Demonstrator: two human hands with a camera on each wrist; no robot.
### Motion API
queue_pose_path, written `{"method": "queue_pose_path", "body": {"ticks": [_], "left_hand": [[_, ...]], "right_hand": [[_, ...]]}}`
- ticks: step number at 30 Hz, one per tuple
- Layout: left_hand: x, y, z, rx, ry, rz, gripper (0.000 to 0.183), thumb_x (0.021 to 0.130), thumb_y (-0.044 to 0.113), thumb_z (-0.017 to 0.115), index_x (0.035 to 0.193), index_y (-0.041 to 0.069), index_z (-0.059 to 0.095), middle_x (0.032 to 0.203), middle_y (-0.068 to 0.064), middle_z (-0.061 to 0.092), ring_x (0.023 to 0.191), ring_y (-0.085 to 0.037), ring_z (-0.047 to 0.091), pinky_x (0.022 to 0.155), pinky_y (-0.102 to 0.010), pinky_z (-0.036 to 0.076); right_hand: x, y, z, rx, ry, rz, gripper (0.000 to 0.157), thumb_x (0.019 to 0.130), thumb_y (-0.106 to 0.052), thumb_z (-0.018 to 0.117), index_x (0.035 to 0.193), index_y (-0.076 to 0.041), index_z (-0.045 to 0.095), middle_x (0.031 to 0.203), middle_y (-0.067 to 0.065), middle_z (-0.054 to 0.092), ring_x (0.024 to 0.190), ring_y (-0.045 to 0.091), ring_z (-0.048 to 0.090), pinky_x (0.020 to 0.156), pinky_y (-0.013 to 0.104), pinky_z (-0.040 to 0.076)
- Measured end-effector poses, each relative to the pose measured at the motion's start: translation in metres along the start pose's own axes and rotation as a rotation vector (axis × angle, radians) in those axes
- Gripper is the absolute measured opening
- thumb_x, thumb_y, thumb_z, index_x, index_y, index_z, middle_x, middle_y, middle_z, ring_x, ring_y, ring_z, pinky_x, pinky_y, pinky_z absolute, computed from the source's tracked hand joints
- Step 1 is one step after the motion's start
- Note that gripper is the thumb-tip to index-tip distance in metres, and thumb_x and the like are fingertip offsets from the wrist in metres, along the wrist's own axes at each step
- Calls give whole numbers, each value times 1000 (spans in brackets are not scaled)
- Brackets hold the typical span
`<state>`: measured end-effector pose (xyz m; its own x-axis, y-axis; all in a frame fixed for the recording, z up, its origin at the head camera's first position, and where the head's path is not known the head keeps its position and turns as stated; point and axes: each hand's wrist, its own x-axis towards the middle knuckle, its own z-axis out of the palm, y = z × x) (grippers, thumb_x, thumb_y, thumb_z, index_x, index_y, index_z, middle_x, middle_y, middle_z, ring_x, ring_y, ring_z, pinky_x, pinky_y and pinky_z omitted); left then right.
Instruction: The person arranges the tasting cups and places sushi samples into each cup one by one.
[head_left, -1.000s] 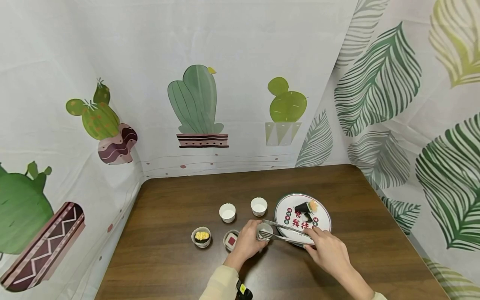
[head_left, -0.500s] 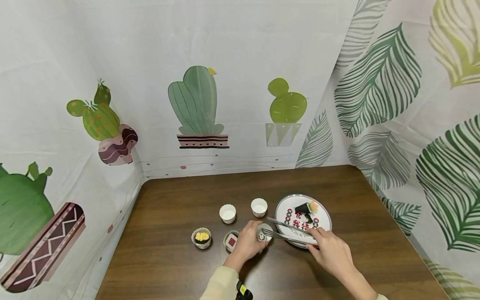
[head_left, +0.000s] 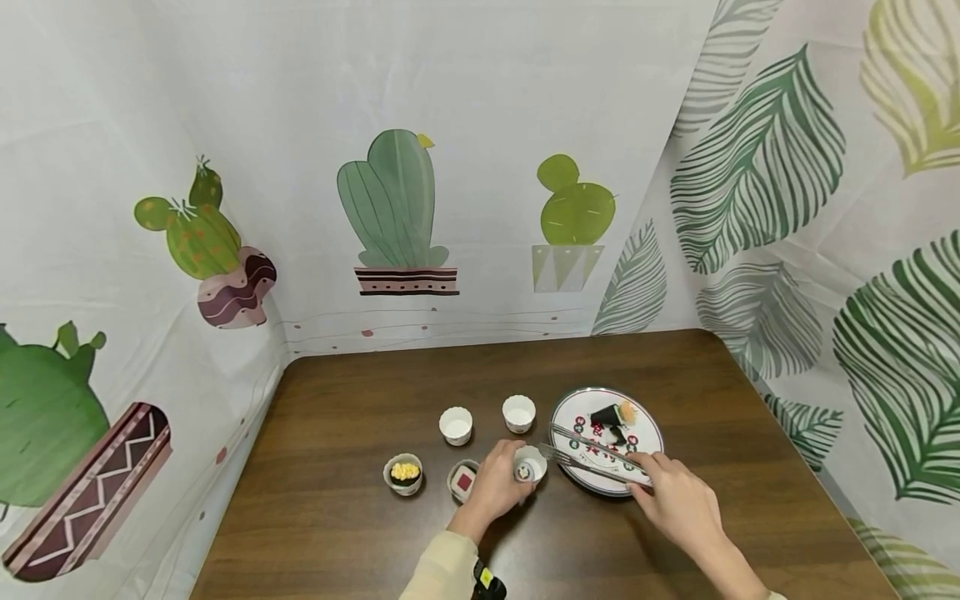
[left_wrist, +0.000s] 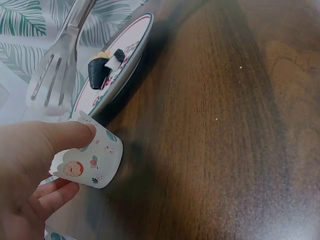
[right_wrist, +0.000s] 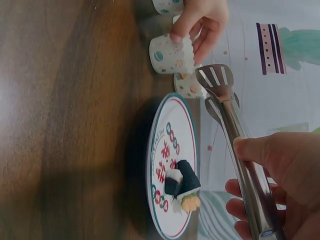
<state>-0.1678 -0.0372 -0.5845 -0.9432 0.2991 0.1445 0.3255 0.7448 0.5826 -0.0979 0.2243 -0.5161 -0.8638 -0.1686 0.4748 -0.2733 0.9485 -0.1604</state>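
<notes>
My left hand (head_left: 497,482) grips a small white paper baking cup (left_wrist: 102,155) with scalloped edge and printed pattern, thumb on one side and fingers on the other. A small pale piece with a dark edge (head_left: 523,472) lies inside that cup. In my right hand (head_left: 675,504) is a pair of metal tongs (right_wrist: 245,160) with slotted heads, spread apart with nothing between them. The tongs reach over the near side of a round plate (right_wrist: 160,130), their tips just right of the cup. On the plate lie a dark cone hand roll (head_left: 604,417) with orange filling and a black-and-white rice ball (head_left: 617,435).
Two white paper cups, one at the back (head_left: 519,410) and one left of it (head_left: 455,421), stand behind my left hand. A cup with yellow-topped sushi (head_left: 404,473) is further left. Beside my left wrist is a cup holding a white piece with a red centre (head_left: 463,480).
The tongs have drawn back from over the cup toward the right, with my right hand moving right too. The small piece in the cup now shows uncovered. My left hand stays put.
</notes>
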Motion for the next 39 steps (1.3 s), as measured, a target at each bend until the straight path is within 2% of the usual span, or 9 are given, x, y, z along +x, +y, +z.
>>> {"method": "queue_pose_path", "body": {"ticks": [12,30,39], "left_hand": [[0,2,1,-2,-3,1,63,64,23,82,119,7,56,110,-5,58,97,-20,58,83,-34,46],[1,1,-1,4,-17,-1,63,65,23,81,121,7,55,112,-5,57,99,-19,58,85,-34,46],[0,1,-2,12,-12,8,63,65,23,81,120,7,55,112,-5,57,100,-20,57,86,-34,46]], "right_hand": [[-7,20,-9,10,18,71,40,60,-19,80,96,-10,66,75,3,59,59,23,56,43,31,34],[-18,41,-11,51,89,105,42,57,-14,79,95,-4,64,70,9,58,50,24,51,42,33,33],[-22,49,-8,49,101,156,41,57,-14,79,94,-3,64,73,14,62,51,32,54,40,39,35]]}}
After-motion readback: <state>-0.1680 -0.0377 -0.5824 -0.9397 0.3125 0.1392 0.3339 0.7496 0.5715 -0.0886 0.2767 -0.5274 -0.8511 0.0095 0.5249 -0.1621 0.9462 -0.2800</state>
